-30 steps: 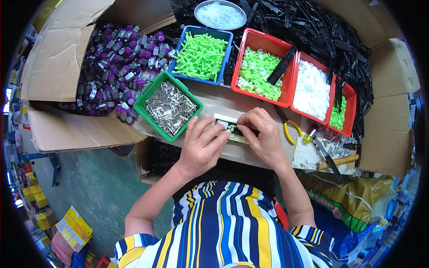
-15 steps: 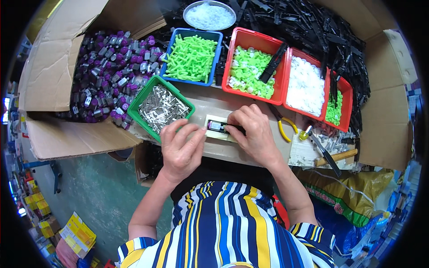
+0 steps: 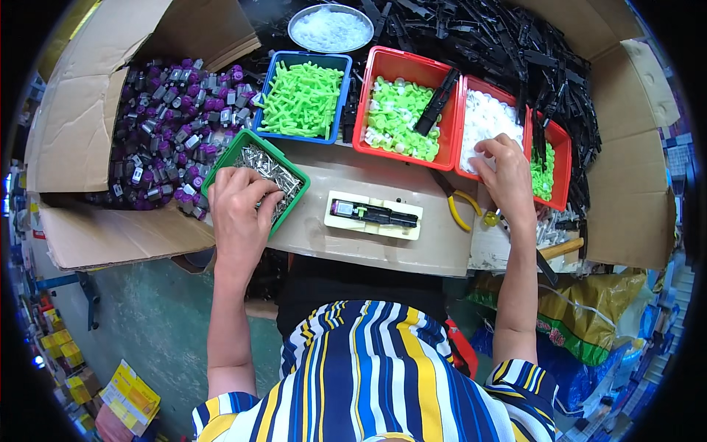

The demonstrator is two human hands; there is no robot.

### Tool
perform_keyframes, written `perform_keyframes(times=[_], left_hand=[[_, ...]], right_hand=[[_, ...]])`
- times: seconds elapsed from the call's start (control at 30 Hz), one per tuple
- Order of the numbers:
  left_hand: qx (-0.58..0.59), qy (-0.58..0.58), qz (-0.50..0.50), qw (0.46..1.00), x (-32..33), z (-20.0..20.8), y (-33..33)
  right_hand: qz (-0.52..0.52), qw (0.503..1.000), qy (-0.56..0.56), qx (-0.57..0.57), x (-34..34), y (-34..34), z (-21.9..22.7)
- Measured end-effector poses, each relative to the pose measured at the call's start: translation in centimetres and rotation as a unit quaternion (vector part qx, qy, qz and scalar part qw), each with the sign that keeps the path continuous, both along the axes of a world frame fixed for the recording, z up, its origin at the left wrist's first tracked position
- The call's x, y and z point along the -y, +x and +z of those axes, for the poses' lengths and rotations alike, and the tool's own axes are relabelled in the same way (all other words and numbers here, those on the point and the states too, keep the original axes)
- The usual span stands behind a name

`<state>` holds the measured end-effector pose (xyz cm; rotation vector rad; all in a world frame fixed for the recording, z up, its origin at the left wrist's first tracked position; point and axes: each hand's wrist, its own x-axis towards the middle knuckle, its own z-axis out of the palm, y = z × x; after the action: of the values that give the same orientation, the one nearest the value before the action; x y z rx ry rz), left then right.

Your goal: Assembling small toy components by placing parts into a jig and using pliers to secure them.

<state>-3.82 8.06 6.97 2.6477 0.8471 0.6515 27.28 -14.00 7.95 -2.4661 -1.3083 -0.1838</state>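
My left hand (image 3: 241,206) is over the near left side of a green bin (image 3: 300,177) of thin silver metal pins (image 3: 259,163). Its fingers are bent and drawn together; whatever lies between their tips is hidden. Over a red bin (image 3: 462,140) of small white plastic pieces (image 3: 486,118), my right hand (image 3: 507,175) hangs with thumb and forefinger curved and a gap between them. Between the hands, a cream block-shaped holder (image 3: 372,228) lies on the work surface. In its slot sits a black elongated part (image 3: 387,216) with a purple-and-grey piece (image 3: 344,209) at its left end.
Purple-and-grey pieces (image 3: 173,118) fill a carton at left. A blue bin (image 3: 342,110) holds green sticks; another red bin (image 3: 361,118) holds green and white pieces. Yellow-handled pliers (image 3: 462,214) and a wooden handle (image 3: 561,249) lie at right. Black parts (image 3: 486,37) pile up behind.
Both hands have left the holder, uncovering it and the black part. The left went left to the metal pins; the right went right and away to the white pieces. The view shifted slightly.
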Motion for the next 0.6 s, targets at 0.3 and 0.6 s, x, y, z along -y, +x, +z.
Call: perform_keyframes(times=[0.3,0.6], left_hand=[[0.072,-0.02,0.01,0.997,0.0,0.5,0.1],[0.19,-0.201,-0.013,0.961,3.0,0.8,1.4]], right_hand=[[0.003,0.998,0.005,-0.055,0.0,0.9,-0.3],[-0.007,0.998,0.031,-0.06,0.2,1.2,-0.6]])
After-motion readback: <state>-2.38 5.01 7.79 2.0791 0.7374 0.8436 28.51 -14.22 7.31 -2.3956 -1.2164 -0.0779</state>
